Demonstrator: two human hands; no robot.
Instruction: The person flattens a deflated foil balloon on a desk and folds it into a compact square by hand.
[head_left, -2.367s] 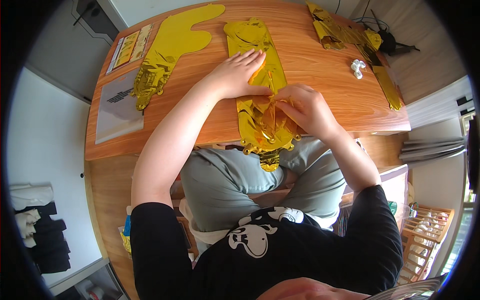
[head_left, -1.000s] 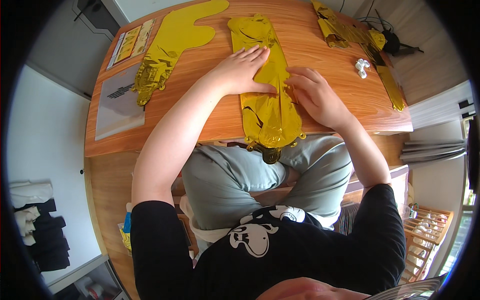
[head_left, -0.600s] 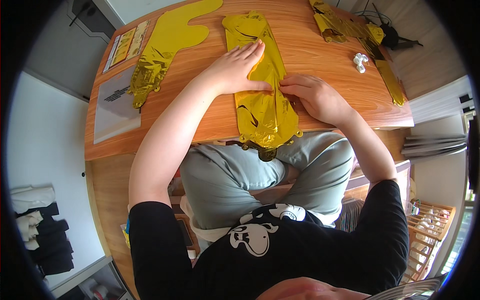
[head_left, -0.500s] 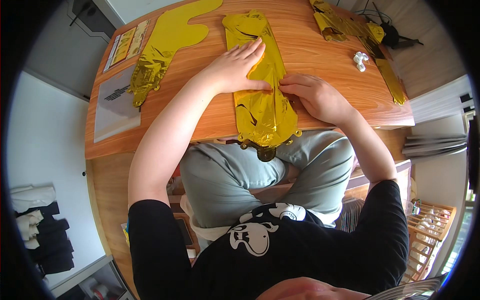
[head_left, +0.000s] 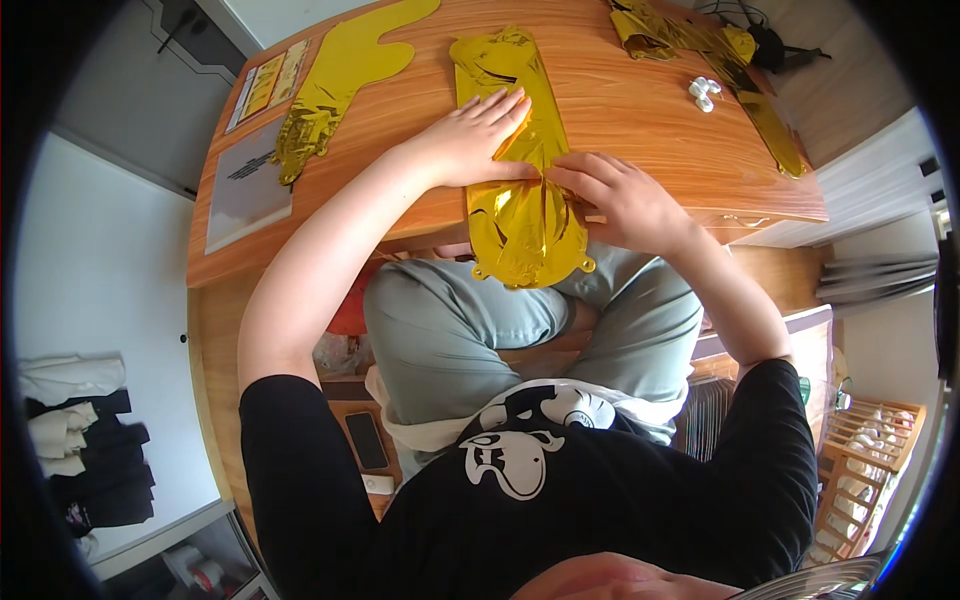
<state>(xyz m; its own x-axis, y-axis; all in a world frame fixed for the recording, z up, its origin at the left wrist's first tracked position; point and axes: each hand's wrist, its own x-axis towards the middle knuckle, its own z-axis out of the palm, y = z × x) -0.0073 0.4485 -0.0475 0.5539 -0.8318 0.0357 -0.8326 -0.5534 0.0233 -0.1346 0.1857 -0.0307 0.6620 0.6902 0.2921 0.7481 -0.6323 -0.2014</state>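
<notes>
Gold foil piece (head_left: 530, 235) lies lengthwise on table (head_left: 630, 120), near end past front edge, over person's lap (head_left: 450, 310). L hand (head_left: 462, 145) flat on its mid part, fingers spread wide, thumb stretched across it, nothing gripped. R hand (head_left: 628, 203) at its R side, fingers bent, tips on foil; can't tell if they pinch it or just touch. 2nd foil piece (head_left: 350, 60) to L, nr clear sheet (head_left: 240, 205) & printed card (head_left: 268, 85). 3rd foil piece (head_left: 765, 120) far R, small white lumps (head_left: 704, 93) nr it.
</notes>
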